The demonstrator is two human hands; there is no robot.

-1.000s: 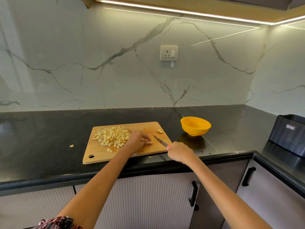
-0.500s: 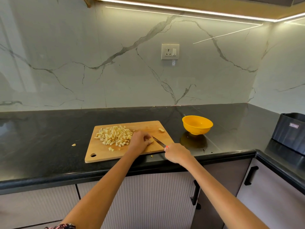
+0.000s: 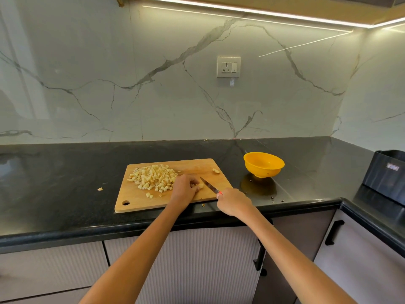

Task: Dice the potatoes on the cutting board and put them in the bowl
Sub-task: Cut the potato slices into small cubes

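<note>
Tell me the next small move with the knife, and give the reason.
Probably bring the knife down through the potato piece that the left hand pins on the cutting board. The right hand holds the blade beside it, and the yellow bowl looks empty.

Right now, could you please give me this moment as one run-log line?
step: dicing | left hand: holds potato piece on cutting board | right hand: grips knife | diced potato: piled on board | bowl: empty
</note>
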